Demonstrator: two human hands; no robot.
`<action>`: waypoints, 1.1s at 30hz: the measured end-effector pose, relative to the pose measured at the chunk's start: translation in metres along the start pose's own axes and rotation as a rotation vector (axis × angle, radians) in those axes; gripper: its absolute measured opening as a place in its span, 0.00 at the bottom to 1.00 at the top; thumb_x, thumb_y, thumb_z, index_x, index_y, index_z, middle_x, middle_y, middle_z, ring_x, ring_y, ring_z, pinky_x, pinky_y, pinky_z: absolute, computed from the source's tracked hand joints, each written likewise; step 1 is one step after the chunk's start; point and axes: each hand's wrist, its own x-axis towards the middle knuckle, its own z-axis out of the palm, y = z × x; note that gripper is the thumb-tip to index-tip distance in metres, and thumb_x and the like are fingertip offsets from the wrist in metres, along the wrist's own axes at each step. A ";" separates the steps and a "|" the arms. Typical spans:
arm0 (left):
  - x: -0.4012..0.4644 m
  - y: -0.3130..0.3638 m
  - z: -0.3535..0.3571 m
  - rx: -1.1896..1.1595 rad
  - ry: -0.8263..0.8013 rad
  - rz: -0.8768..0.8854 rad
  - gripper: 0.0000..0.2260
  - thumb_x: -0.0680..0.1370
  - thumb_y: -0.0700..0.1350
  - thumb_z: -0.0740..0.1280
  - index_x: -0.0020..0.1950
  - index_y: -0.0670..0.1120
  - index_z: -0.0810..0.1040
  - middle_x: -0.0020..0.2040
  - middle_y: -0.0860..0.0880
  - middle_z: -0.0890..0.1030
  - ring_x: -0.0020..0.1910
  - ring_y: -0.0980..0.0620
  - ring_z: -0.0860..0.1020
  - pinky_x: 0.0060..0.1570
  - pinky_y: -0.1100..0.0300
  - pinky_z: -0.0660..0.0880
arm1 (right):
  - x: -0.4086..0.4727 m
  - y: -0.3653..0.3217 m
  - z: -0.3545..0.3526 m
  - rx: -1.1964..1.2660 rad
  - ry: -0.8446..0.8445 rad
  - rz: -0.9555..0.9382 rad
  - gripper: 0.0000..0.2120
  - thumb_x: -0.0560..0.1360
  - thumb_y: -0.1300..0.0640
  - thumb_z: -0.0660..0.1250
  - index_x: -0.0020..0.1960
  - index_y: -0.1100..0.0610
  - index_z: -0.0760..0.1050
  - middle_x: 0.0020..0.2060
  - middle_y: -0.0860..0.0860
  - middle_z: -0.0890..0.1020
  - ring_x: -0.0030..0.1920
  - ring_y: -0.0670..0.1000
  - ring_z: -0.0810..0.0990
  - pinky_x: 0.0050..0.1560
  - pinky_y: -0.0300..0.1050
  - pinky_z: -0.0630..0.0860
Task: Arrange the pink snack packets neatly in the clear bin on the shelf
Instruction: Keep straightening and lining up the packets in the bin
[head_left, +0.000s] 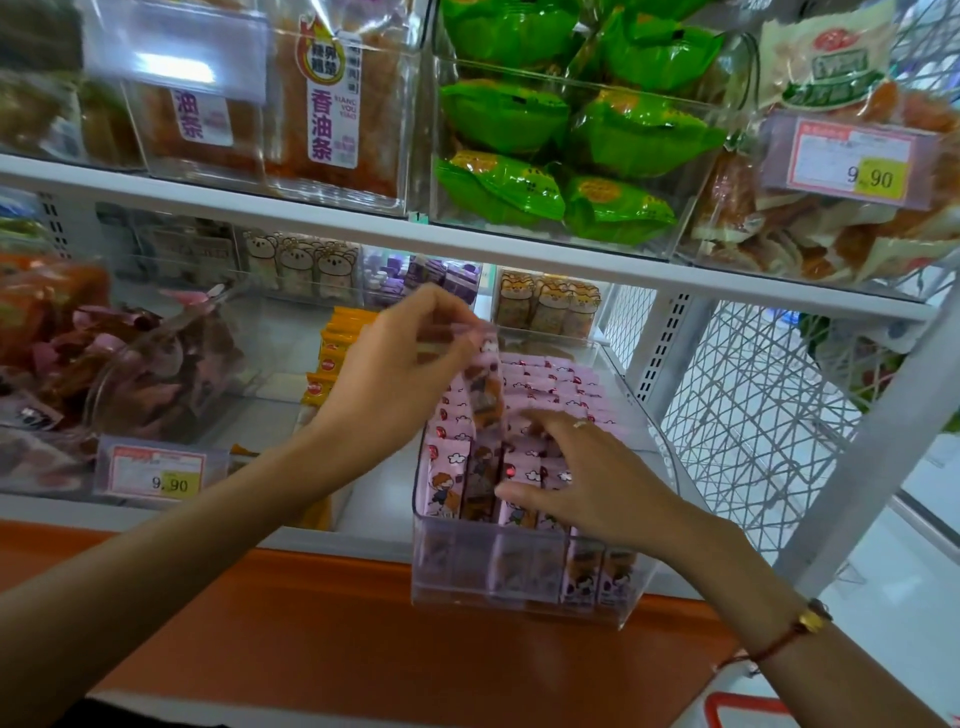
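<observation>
Pink snack packets (540, 395) (glossy, flat) fill clear bin (519, 577); left hand (400, 374) pinches one packet; right hand (587, 478) spread, pressing rows.

Left forearm reaching in from lower left, left hand (400, 374) raised, thumb and fingertips (457, 325) pinching the top edge of a pink packet (483, 384) and holding it upright. Right forearm entering from lower right, red cord bracelet (789, 631) at the wrist, ring on one finger. Right hand (587, 478) held palm down, fingers spread and bent, fingertips resting on the packed rows below.
</observation>
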 end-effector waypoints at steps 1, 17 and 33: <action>-0.001 0.002 -0.002 -0.070 0.062 0.005 0.03 0.77 0.44 0.66 0.47 0.53 0.75 0.50 0.56 0.82 0.51 0.60 0.80 0.51 0.60 0.79 | 0.000 -0.003 -0.001 0.045 0.039 -0.008 0.43 0.66 0.26 0.59 0.75 0.46 0.55 0.73 0.47 0.65 0.67 0.46 0.66 0.65 0.46 0.65; -0.030 -0.013 0.009 0.138 0.056 0.098 0.19 0.71 0.53 0.74 0.60 0.55 0.74 0.54 0.63 0.77 0.54 0.63 0.75 0.50 0.67 0.75 | 0.016 -0.041 -0.003 1.177 0.269 0.311 0.28 0.68 0.48 0.72 0.66 0.54 0.72 0.56 0.53 0.81 0.56 0.50 0.81 0.61 0.51 0.76; -0.032 -0.017 0.014 0.204 -0.030 0.068 0.18 0.77 0.51 0.67 0.66 0.53 0.71 0.62 0.59 0.76 0.60 0.63 0.74 0.58 0.64 0.74 | 0.009 -0.044 -0.011 1.242 0.288 0.242 0.15 0.74 0.56 0.68 0.60 0.56 0.77 0.52 0.51 0.84 0.53 0.48 0.82 0.58 0.47 0.78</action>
